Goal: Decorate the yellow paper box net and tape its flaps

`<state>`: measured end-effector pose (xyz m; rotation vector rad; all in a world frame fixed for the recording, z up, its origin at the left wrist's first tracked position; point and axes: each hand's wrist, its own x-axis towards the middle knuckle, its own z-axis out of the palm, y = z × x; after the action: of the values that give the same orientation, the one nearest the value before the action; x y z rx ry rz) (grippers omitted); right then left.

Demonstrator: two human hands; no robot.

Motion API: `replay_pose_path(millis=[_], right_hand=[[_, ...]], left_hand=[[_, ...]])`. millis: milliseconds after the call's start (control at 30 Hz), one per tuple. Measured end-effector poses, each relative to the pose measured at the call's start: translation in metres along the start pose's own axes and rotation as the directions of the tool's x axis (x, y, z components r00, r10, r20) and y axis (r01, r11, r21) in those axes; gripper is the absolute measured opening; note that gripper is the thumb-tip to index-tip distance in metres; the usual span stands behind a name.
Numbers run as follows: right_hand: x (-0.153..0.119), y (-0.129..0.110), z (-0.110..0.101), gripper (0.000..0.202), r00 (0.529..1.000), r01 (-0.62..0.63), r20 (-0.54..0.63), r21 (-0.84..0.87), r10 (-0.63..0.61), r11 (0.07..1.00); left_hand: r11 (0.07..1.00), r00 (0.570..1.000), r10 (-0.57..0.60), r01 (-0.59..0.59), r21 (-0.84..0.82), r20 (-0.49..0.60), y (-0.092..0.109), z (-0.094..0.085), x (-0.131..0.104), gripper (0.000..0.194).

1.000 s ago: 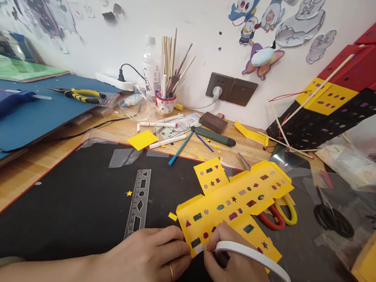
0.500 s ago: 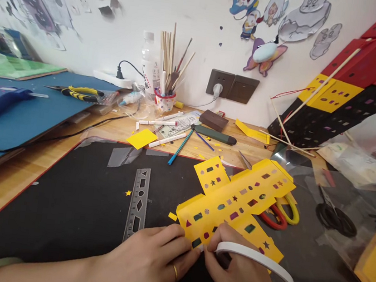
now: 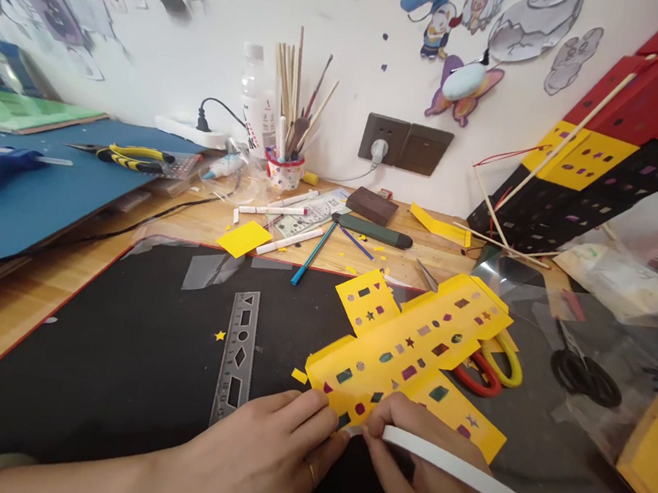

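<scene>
The left hand [image 3: 273, 452] rests its bent fingers on the near left corner of the patterned yellow paper [image 3: 396, 359], though whether they pinch it or only press is unclear. The right hand [image 3: 427, 470], just beside it, grasps a roll of white tape [image 3: 466, 474], its fingertips close together at the paper's near edge. The paper lies on the black mat [image 3: 129, 358], between a clear ruler [image 3: 247, 356] on the left and black-handled scissors [image 3: 585, 379] on the right.
</scene>
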<state>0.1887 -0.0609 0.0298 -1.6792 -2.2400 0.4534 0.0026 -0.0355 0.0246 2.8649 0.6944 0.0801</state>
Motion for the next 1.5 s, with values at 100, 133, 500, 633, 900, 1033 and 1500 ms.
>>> replay_pose_path(millis=[100, 133, 500, 633, 900, 1033, 1500], right_hand=[[-0.003, 0.002, -0.002, 0.013, 1.0, -0.001, 0.027, -0.008, 0.001, 1.0], [-0.004, 0.003, -0.004, 0.013, 1.0, 0.001, 0.029, -0.02, -0.001, 1.0], [0.008, 0.014, -0.021, 0.009, 0.987, -0.153, 0.039, -0.052, 0.155, 0.987], [0.009, 0.017, -0.02, 0.009, 0.976, -0.214, 0.039, 0.012, 0.213, 0.977], [0.008, 0.02, -0.022, 0.009, 0.973, -0.221, 0.093, 0.108, 0.211, 0.969], [0.008, 0.021, -0.019, 0.009, 0.946, -0.309, 0.116, 0.046, 0.302, 0.95], [0.01, 0.021, -0.007, 0.015, 0.939, -0.334, 0.055, -0.103, 0.341, 0.937]], left_hand=[[1.0, 1.0, -0.001, 0.001, 0.008, -0.014, 0.0, -0.002, 0.001, 0.028], [1.0, 1.0, 0.005, -0.005, 0.016, -0.017, 0.0, -0.003, 0.001, 0.028], [1.0, 0.999, 0.008, -0.006, 0.031, -0.053, 0.0, -0.002, 0.003, 0.028], [1.0, 0.996, 0.01, -0.008, 0.019, -0.083, -0.001, 0.002, 0.002, 0.028], [0.999, 0.998, 0.035, -0.034, 0.025, -0.053, -0.003, 0.004, 0.001, 0.032], [0.998, 0.998, 0.041, -0.04, 0.045, -0.039, -0.004, 0.005, 0.001, 0.031], [0.996, 0.991, 0.07, -0.064, 0.062, -0.11, -0.004, 0.01, -0.003, 0.031]])
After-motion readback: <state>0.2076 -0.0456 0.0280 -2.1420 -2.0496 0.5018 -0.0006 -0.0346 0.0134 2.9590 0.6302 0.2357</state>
